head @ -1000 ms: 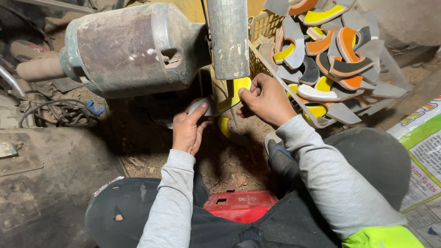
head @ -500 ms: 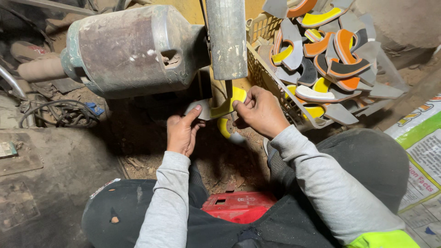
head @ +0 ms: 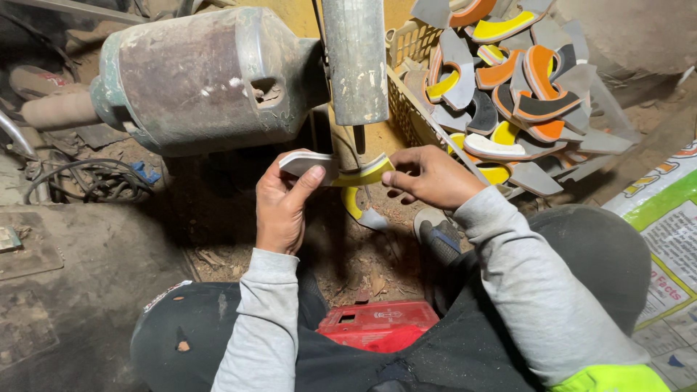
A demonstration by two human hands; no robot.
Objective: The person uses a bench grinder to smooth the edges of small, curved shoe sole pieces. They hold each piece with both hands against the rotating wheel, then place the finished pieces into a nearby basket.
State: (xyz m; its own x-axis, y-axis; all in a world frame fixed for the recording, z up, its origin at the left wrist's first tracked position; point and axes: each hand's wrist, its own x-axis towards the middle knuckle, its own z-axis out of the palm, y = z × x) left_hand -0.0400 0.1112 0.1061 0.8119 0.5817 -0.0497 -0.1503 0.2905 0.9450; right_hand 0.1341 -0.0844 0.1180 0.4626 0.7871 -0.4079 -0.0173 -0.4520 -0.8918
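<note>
left hand [head: 282, 207] pinched the grey end and right hand [head: 428, 176] gripped the yellow end of a curved grey-and-yellow sole piece [head: 341, 168], held just under the metal cylinder [head: 356, 58] of a dusty motor machine [head: 203, 76], with a basket [head: 406, 109] of similar coloured pieces [head: 519, 94] at right.

Motor housing [head: 210, 76], basket [head: 410, 109] flank hands [head: 279, 207]; below open.

A motor housing [head: 210, 76] sits at ten o'clock, a basket [head: 410, 109] of curved pieces [head: 523, 94] at two, a box [head: 377, 325] at six.
</note>
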